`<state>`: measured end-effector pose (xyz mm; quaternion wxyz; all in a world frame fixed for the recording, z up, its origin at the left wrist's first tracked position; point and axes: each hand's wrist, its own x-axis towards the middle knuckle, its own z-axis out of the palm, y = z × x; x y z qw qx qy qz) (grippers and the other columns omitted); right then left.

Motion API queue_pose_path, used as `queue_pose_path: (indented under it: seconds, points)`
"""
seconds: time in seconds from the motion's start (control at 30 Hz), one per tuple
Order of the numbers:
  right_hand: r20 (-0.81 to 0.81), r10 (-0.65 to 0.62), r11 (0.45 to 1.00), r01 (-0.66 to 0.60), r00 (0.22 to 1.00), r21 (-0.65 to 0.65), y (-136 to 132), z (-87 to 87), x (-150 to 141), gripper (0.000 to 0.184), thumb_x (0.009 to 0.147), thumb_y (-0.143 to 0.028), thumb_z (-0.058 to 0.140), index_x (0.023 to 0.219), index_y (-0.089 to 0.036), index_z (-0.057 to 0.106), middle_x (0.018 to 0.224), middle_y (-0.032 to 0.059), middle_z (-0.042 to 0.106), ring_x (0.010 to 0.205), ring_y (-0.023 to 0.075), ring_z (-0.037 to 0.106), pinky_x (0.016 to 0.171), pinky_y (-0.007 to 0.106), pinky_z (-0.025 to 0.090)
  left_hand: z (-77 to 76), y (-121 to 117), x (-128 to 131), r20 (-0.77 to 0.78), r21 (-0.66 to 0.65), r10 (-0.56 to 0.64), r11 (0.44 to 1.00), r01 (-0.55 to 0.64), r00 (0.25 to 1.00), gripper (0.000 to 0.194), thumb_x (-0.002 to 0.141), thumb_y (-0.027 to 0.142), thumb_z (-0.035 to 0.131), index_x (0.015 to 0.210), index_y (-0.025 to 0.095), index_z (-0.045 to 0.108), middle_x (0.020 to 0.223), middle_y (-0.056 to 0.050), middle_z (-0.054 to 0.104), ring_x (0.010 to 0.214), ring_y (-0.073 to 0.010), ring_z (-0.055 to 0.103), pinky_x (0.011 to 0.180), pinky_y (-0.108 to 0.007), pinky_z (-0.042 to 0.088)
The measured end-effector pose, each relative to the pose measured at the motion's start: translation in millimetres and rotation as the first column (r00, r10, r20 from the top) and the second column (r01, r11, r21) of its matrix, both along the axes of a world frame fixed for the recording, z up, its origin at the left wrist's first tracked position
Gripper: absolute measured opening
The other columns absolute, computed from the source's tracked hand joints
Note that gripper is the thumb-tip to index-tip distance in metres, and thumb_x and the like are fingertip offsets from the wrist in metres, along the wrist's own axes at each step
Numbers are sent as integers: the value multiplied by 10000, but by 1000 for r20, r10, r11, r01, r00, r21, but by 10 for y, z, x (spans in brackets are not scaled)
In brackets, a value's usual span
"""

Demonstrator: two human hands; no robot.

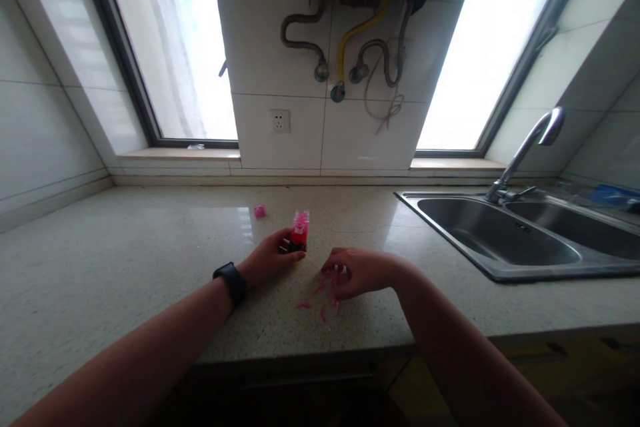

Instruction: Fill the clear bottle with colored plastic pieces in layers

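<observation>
My left hand point(274, 255), with a dark watch on its wrist, grips a small clear container point(301, 229) upright at the counter. Red and pink pieces show inside it, and its bottom part is dark. My right hand point(357, 271) is bent down over a small heap of thin pink strips point(330, 279), its fingers and thumb curled around some of them. A few loose strips, such as one curved pink strip point(323, 313), lie on the counter just in front of that hand. Behind my left hand sits a pink lump point(259, 211).
The speckled stone counter point(150, 260) runs along a tiled wall. At the right is a double steel sink point(493, 273) with a chrome faucet point(525, 147). A wall socket point(279, 121) and a heater with hoses point(345, 47) are behind. Blue packaging point(613, 195) lies at the far right.
</observation>
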<state>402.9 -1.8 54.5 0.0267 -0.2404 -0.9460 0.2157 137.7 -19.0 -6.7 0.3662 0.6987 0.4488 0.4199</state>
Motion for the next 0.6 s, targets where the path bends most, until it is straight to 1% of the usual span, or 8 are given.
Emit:
queue_pose_path:
  seconds: [0.03,0.1,0.23,0.4,0.6]
  points:
    - [10,5,1000,-5,1000,8,-15,3,6,554,701,-403,776,1204,-191,678,1108,99,636,947,201,614,852,298,475,4,-3,0,-4,-1,2,1000,-2,1000,459,779,449,734,1117,171,597,937,-66,679,799,-180,643,725,-326,507]
    - [21,11,999,-12,1000,34,-41,1,4,556,677,-387,794,1185,-186,684,1089,97,641,945,205,608,849,301,473,17,-13,0,-12,2,4,1000,-4,1000,461,778,452,735,1115,169,599,942,-68,677,797,-178,639,719,-320,503]
    - [18,7,998,-8,1000,59,-101,-3,-20,420,677,-292,787,1071,-165,718,973,78,668,833,176,603,757,274,474,46,-34,5,-19,15,1,1000,0,1000,465,782,454,729,1127,170,601,952,-70,676,793,-176,636,712,-313,501]
    - [-11,12,999,-12,1000,53,-158,-16,-47,240,732,-205,715,970,-175,730,863,47,674,723,136,581,680,246,443,45,-33,11,-17,22,0,1000,1,1000,467,780,449,729,1135,172,606,957,-69,679,794,-178,638,719,-318,505]
    - [-25,-14,994,17,1000,110,-172,-62,-112,141,715,-133,646,832,-163,720,757,19,657,642,108,528,628,232,396,30,-27,9,-30,33,4,999,-3,1000,475,773,441,739,1143,174,605,952,-66,679,790,-175,638,719,-316,505]
